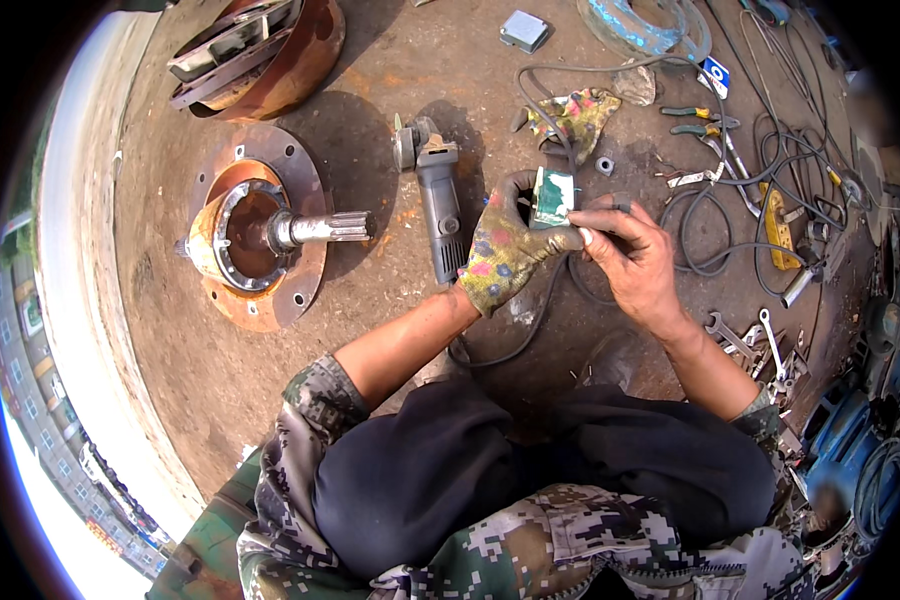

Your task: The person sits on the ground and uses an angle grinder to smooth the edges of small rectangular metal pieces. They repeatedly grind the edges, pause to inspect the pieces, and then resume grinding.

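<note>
My left hand (510, 245), in a flowered, dirt-stained work glove, grips a small green-and-white box (554, 198) in front of my knees. At the box's lower right corner, the thumb and fingers of my bare right hand (630, 250) are pinched together. Whatever lies between those fingertips is too small to make out. A small dark piece (621, 203) shows at the right fingers; I cannot tell what it is. Just left of the glove, a grey angle grinder (440, 205) lies on the ground. A matching flowered glove (582, 118) lies beyond the box.
On the left stands a rusty flanged housing (305, 270) with a splined shaft (340, 228); a rusty drum (300, 70) lies behind it. Pliers (698, 122), a yellow power strip (778, 228), coiled cables (710, 235) and several wrenches (770, 345) spread across the right. A blue ring (650, 35) lies far off.
</note>
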The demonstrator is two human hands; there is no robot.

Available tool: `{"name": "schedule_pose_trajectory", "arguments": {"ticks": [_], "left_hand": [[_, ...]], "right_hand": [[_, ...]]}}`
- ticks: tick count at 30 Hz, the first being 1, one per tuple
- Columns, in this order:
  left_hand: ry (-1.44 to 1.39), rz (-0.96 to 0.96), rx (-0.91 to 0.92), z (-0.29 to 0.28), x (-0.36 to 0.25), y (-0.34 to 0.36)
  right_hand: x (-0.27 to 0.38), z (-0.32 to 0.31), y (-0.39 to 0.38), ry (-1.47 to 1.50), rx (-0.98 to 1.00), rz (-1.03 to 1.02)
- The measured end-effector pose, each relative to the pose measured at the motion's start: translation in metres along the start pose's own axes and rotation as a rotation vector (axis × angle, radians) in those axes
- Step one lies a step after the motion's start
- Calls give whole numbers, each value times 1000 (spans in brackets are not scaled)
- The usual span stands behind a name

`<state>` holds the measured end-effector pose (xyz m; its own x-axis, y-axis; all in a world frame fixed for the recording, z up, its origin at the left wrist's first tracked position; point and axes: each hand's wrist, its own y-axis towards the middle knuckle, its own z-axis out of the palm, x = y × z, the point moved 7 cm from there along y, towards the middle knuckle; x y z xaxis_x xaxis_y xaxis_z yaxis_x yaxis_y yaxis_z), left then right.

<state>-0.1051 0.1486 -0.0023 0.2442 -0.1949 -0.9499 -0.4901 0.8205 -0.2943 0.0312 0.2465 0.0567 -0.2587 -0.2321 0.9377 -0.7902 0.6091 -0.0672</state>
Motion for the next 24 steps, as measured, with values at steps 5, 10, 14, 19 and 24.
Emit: {"name": "schedule_pose_trajectory", "arguments": {"ticks": [5,10,14,19,24], "left_hand": [[-12,-38,13,2,4,-1],[-16,-82,-6,-15,31,-17],[-143,-146,35,-30,61,-40],[-290,-143,147,-31,71,-47],[-413,-145,178,-35,65,-42]], "right_hand": [[-3,1,-1,20,-3,-22],[-38,0,7,263,20,147],[-77,9,35,-60,83,195],[-112,53,65,-552,177,-196],[-117,86,101,-529,395,-289]]}}
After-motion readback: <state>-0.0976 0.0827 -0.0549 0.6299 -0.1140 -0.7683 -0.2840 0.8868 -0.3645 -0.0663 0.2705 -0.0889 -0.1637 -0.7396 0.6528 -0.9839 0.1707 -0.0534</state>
